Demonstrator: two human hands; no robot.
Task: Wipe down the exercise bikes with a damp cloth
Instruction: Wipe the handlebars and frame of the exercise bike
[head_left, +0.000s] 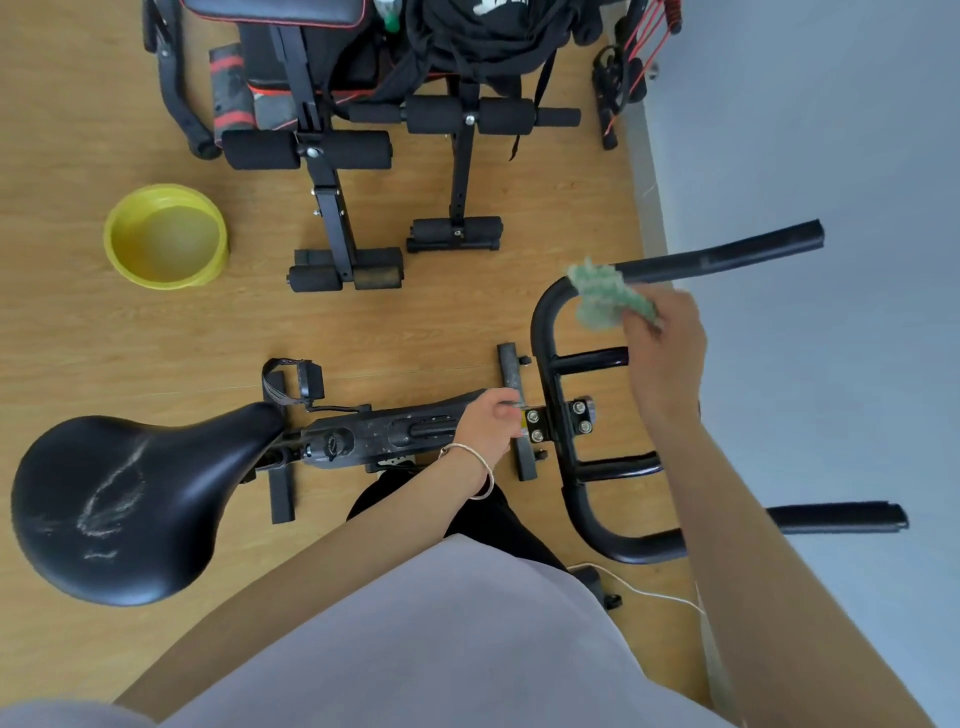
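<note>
A black exercise bike lies below me, its dusty frame (395, 431) running from the scuffed black saddle (130, 504) at the left to the curved handlebar (543, 322) at the right. My right hand (667, 348) grips a green cloth (602, 293) held against the upper bend of the handlebar, beside its upper arm (727, 257). My left hand (491, 421) grips the frame's front end just left of the bolted clamp (558, 421). The cloth looks blurred.
A yellow basin (166, 236) with water stands on the wooden floor at the left. Two black sit-up benches (332, 150) with foam rollers stand behind the bike, dark clothing draped on one. A grey wall (831, 130) borders the right side. A white cable (639, 590) lies near my feet.
</note>
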